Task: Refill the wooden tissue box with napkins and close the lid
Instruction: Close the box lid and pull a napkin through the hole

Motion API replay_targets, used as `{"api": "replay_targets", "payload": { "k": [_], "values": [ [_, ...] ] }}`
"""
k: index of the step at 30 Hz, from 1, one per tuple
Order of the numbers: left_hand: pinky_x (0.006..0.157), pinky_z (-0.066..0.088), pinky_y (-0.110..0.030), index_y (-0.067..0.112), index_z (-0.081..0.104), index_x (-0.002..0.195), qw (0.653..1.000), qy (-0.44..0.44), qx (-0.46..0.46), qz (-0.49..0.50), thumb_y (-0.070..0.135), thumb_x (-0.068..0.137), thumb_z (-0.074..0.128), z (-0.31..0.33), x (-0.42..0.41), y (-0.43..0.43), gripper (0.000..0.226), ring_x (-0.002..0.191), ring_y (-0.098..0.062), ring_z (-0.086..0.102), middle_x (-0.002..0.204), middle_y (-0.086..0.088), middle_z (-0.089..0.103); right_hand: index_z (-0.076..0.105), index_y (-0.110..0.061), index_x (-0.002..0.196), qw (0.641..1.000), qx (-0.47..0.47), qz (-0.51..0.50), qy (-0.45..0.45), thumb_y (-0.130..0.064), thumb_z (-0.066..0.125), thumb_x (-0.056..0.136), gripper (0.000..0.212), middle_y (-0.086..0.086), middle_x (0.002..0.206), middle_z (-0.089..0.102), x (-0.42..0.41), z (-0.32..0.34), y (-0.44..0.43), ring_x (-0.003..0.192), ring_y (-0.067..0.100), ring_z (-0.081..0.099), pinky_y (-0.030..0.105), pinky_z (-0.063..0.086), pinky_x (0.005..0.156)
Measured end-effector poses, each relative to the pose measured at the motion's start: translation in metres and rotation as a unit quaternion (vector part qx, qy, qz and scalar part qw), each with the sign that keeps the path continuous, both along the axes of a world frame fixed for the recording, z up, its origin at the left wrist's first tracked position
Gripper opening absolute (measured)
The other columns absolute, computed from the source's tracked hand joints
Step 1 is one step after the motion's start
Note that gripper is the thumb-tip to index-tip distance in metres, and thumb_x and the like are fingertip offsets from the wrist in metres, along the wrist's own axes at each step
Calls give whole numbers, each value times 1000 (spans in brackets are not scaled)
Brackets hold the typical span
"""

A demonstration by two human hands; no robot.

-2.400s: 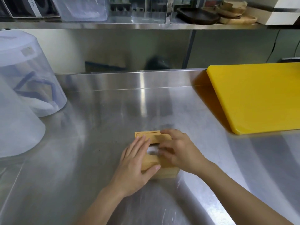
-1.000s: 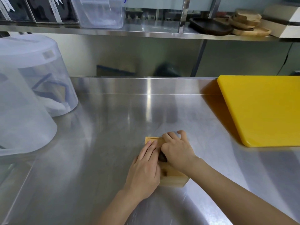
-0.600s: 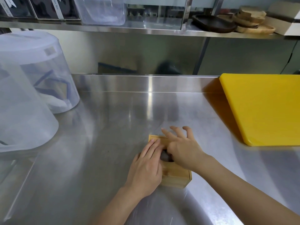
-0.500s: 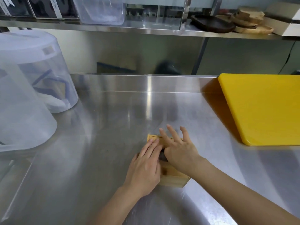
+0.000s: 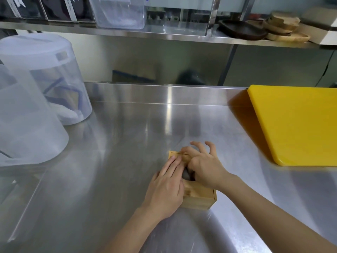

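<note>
Both of your hands rest on the wooden tissue box (image 5: 197, 195), which sits on the steel counter (image 5: 113, 161) directly under your palms. Your left hand (image 5: 166, 189) lies flat on the lid, fingers straight and together, pressing down rather than gripping anything. Your right hand (image 5: 204, 166) is loosely curled just beside it, fingertips bent toward the dark opening between the two hands; whether they pinch a napkin there cannot be told.

This looks like the closing stage, so keep the left palm spread to hold the lid level, and let the right fingers seat it without skewing. Press straight down: the polished counter is slick and the small box could slide.

The box is pale, smooth-grained wood with square edges and a thin seam line at the end beyond your fingertips. Well off to the right of your grip lies a matte yellow cutting board (image 5: 299, 123); well to the left stand frosted plastic containers (image 5: 36, 99).
</note>
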State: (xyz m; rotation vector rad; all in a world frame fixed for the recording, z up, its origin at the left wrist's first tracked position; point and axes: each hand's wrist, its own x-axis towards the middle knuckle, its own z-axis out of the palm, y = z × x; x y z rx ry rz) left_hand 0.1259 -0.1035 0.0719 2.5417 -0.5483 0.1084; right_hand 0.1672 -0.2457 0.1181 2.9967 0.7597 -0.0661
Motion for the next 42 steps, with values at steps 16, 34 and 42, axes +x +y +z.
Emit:
{"api": "replay_targets", "payload": {
  "k": [16, 34, 42],
  "values": [
    [97, 2, -21, 25, 54, 102, 991, 50, 16, -124, 27, 78, 50, 16, 35, 2, 24, 129, -7, 18, 140, 3, 36, 66, -7, 69, 945, 135, 171, -245, 0, 48, 84, 25, 6, 82, 70, -34, -10, -34, 83, 20, 46, 30, 36, 75],
    [82, 23, -23, 14, 57, 89, 983, 84, 19, -162, 12, 89, 50, 36, 56, 2, 8, 95, -15, 44, 91, 6, 49, 72, -23, 95, 986, 148, 81, 13, -24, 62, 82, 16, 6, 97, 58, -5, 8, -37, 89, 24, 54, 34, 34, 74],
    [82, 22, -21, 17, 63, 96, 988, 35, 44, -145, 25, 86, 53, 26, 53, 4, 16, 93, -15, 39, 94, 1, 47, 67, -17, 55, 989, 54, 131, -38, -10, 77, 64, 15, 3, 59, 59, 0, 12, -24, 56, 22, 59, 29, 42, 55]
  ]
}}
